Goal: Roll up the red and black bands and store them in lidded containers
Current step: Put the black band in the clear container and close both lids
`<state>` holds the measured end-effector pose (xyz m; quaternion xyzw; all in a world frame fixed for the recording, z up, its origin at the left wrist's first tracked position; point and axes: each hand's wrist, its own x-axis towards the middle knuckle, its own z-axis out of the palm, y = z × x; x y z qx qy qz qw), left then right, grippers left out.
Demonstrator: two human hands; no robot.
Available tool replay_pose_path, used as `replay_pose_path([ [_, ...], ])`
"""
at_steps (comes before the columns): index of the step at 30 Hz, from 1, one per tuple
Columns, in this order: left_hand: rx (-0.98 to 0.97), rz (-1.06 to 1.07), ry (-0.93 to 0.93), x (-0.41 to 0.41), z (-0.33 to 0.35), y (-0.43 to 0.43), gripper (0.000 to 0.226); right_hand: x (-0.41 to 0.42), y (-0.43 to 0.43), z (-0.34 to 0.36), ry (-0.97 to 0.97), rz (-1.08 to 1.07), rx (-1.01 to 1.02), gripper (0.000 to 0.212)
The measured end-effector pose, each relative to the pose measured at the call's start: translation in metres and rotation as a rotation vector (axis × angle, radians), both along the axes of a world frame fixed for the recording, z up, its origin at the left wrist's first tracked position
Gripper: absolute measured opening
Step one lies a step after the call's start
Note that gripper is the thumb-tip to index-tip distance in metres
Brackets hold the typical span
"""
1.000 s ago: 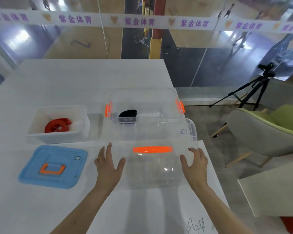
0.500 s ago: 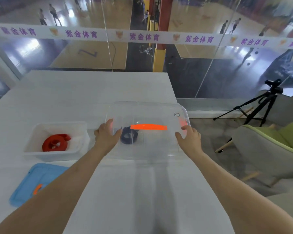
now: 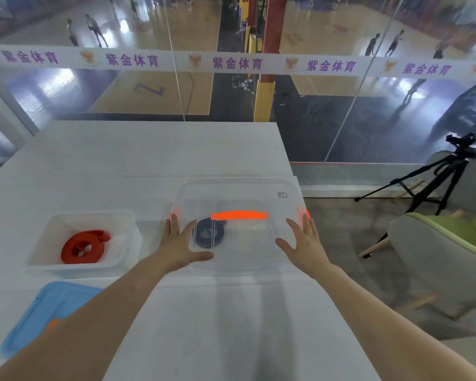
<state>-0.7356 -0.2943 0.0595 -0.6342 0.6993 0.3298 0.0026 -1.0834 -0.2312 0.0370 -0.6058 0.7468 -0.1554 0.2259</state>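
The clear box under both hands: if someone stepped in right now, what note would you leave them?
Left hand: open, flat on the clear lid, near its left edge.
Right hand: open, flat near the right edge.
Black band: rolled, inside the clear box, lid laid over it.
Red band: rolled, in the white box, uncovered.
Blue lid: on the table in front of the white box.
Done: both bands rolled and boxed.
Left: close the orange side clips if they are not latched; I cannot tell. Then fit the blue lid on the white box.
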Motion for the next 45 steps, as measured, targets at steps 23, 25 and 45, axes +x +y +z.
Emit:
replay_pose_path([
  [23, -0.446, -0.058, -0.154, -0.002, 0.006, 0.058, 0.062, 0.067, 0.021, 0.02, 0.333, 0.12, -0.256, 0.04],
  [25, -0.461, -0.048, -0.17, 0.013, 0.003, 0.078, 0.06, 0.097, 0.031, 0.019, 0.313, 0.147, -0.314, 0.034],
  [45, -0.172, 0.091, -0.219, 0.357, -0.059, 0.143, 0.064, 0.482, 0.101, -0.045, 0.231, 0.297, -0.062, 0.04],
])
